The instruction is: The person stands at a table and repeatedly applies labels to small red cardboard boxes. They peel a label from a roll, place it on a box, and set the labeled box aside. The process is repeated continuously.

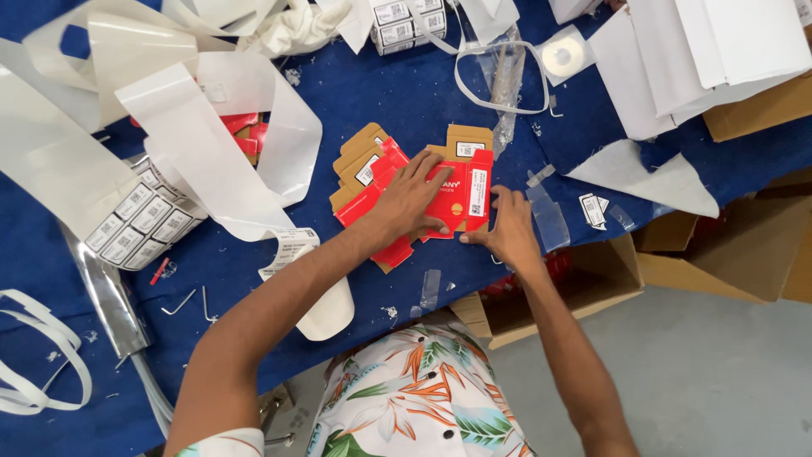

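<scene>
- Far left, a strip of printed labels [139, 222] lies on the blue table [406, 93] under loops of white backing tape [194, 144]; small hex keys [179, 303] lie nearer.
- At the middle sits a fanned stack of flat red-and-brown carton blanks [370, 169]: thin card, likely light, springy at the creases and apt to slide, so best pinned flat and taken by an edge.
- The left hand [412, 200] presses on the top blank [461, 190], fingers spread.
- The right hand [507, 228] touches that blank's right near edge, fingers together; whether they pinch it is unclear.
- Right, an open cardboard box [592, 283] stands at the table edge.
</scene>
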